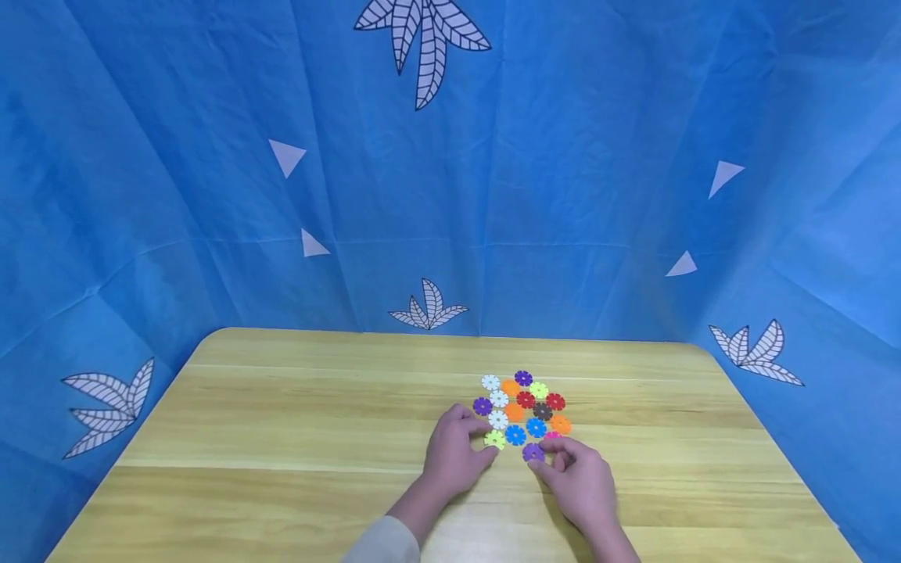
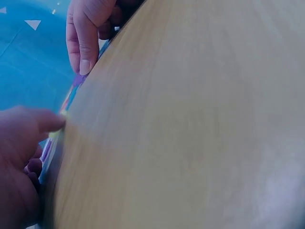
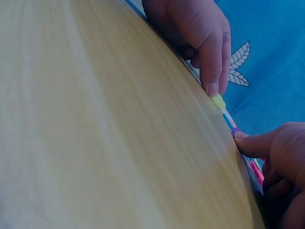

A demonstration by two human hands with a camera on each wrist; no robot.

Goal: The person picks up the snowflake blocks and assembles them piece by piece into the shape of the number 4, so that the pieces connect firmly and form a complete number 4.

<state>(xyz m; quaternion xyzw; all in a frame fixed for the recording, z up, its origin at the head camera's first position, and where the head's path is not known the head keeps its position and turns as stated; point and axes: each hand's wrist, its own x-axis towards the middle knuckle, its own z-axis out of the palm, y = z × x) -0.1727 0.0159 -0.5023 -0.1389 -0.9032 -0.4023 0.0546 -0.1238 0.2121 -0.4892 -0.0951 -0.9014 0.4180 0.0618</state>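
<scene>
Flat notched snowflake discs, plastic building pieces in several colours, lie in a close cluster on the wooden table. My left hand (image 1: 456, 455) is at the cluster's near left, thumb and forefinger on opposite edges of a yellow-green snowflake disc (image 1: 495, 439). At the near right, my right hand (image 1: 583, 483) pinches a purple snowflake disc (image 1: 533, 453) by its edge. A pink disc (image 1: 553, 437) is partly hidden behind the right fingers. Two blue discs, one of them nearer the left hand (image 1: 515, 435), lie between and beyond the hands.
The cluster's far side has white (image 1: 489, 382), dark purple (image 1: 523, 378), orange, red (image 1: 555, 402) and black (image 1: 543, 411) discs. The pale wooden table (image 1: 281, 422) extends to both sides. Blue cloth (image 1: 563, 195) with leaf prints hangs behind and beside it.
</scene>
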